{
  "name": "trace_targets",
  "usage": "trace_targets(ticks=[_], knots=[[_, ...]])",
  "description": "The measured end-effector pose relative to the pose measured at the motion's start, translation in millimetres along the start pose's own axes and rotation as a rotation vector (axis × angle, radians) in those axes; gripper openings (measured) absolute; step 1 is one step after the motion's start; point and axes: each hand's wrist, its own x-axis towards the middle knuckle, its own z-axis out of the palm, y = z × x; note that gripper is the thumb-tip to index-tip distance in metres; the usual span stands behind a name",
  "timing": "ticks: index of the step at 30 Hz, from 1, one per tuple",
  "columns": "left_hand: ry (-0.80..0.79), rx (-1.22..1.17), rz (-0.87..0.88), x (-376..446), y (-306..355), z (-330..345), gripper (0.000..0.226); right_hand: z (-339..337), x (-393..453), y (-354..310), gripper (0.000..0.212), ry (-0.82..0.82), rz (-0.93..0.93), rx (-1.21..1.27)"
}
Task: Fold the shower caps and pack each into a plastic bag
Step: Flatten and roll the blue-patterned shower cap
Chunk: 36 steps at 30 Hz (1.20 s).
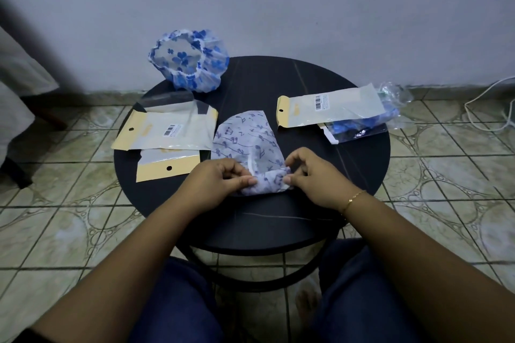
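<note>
Round black worktop point(348, 175) sits ahead of your knees, on a tiled floor point(69, 231) against a pale wall point(278, 3).

White shower cap with purple music-note print point(245, 136) lies flat at the worktop's centre, folded to a rough wedge, its near end bunched. Your left hand point(220, 184) pinches that near end from the left, thumb and curled fingers on the fabric. Your right hand point(312, 175) pinches the same end from the right, fingertips touching the cap. The two hands are close together, with the gathered fabric between them. A thin gold bracelet point(352, 199) is on your right wrist.

Blue-flowered translucent shower cap point(189, 60), puffed and unfolded, sits at the far left rim, partly overhanging.

Left of the folded cap: two clear plastic bags with tan header cards point(167, 133), overlapping; the lower one point(167, 168) reaches toward your left hand. Their left corners run past the rim.

Right side: another tan-header plastic bag point(328, 110), lying over a bag holding something blue point(359, 127); crumpled clear plastic point(393, 95) juts past the far right rim. Contents there are hard to make out.

Bare worktop shows near you, below both hands, and far centre.

A white cable point(498, 103) trails on the floor, cut off at the right.
</note>
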Motion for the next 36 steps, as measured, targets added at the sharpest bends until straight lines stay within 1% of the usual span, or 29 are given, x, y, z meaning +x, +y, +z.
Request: trace_targets(ticks=[2,4,6,8,9,11,12,13,14,16,17,19,21,23,25,27,29,31,33,36], knots=[[0.017,0.067,-0.014,4.3,-0.3,-1.4,0.015,0.7,1.2,-0.6,0.015,-0.001,0.004,-0.005],[0.049,0.205,0.001,7.3,0.4,-0.7,0.014,2.4,1.4,0.0,0.012,0.014,-0.001,-0.004],[0.072,0.378,0.066,8.9,-1.0,1.3,0.014,4.0,0.3,0.8,0.01,0.031,-0.011,-0.02],[0.115,0.518,0.195,7.8,-5.8,4.2,0.02,5.4,-1.5,1.0,0.007,0.053,-0.033,-0.117],[0.154,0.559,0.285,5.7,-7.8,5.4,0.022,6.0,-2.5,0.8,0.011,0.066,-0.049,-0.189],[0.206,0.661,0.516,2.5,-14.0,7.0,0.026,7.6,-4.3,1.6,0.018,0.088,-0.084,-0.293],[0.209,0.712,0.622,0.6,-18.1,7.1,0.029,8.6,-5.1,2.2,0.021,0.097,-0.106,-0.328],[0.191,0.737,0.69,-0.9,-22.7,6.2,0.034,9.7,-6.5,3.2,0.024,0.107,-0.132,-0.356],[0.151,0.736,0.711,-2.1,-26.3,3.7,0.04,10.4,-8.1,4.2,0.026,0.12,-0.156,-0.378],[0.065,0.713,0.678,-4.0,-30.2,-2.5,0.052,10.3,-12.0,6.0,0.03,0.128,-0.191,-0.428],[0.047,0.706,0.655,-4.1,-31.1,-4.7,0.055,9.5,-13.9,6.7,0.034,0.116,-0.203,-0.465],[0.052,0.696,0.633,-3.5,-29.3,-7.2,0.051,8.4,-17.0,7.7,0.045,0.082,-0.233,-0.536],[0.073,0.697,0.641,-4.0,-26.7,-7.0,0.046,9.1,-20.0,7.1,0.052,0.09,-0.286,-0.577],[0.098,0.711,0.661,-5.6,-26.0,-6.2,0.043,10.9,-21.9,6.7,0.049,0.108,-0.339,-0.586],[0.137,0.73,0.651,-7.7,-27.4,-5.5,0.041,11.8,-22.6,6.8,0.043,0.091,-0.35,-0.568],[0.171,0.712,0.611,-10.1,-26.6,-4.6,0.041,11.0,-23.1,7.0,0.038,0.071,-0.301,-0.473],[0.187,0.606,0.489,-12.1,-21.9,-2.7,0.038,9.6,-23.2,7.5,0.033,0.081,-0.22,-0.274],[0.213,0.465,0.315,-12.6,-17.9,-0.4,0.024,8.2,-21.3,8.3,0.023,0.11,-0.182,-0.105],[0.229,0.336,0.173,-12.0,-14.1,2.0,0.007,8.0,-17.9,8.6,0.014,0.146,-0.168,0.006],[0.219,0.268,0.079,-9.3,-10.6,4.8,0.013,9.6,-13.3,6.9,0.014,0.204,-0.104,0.119]])
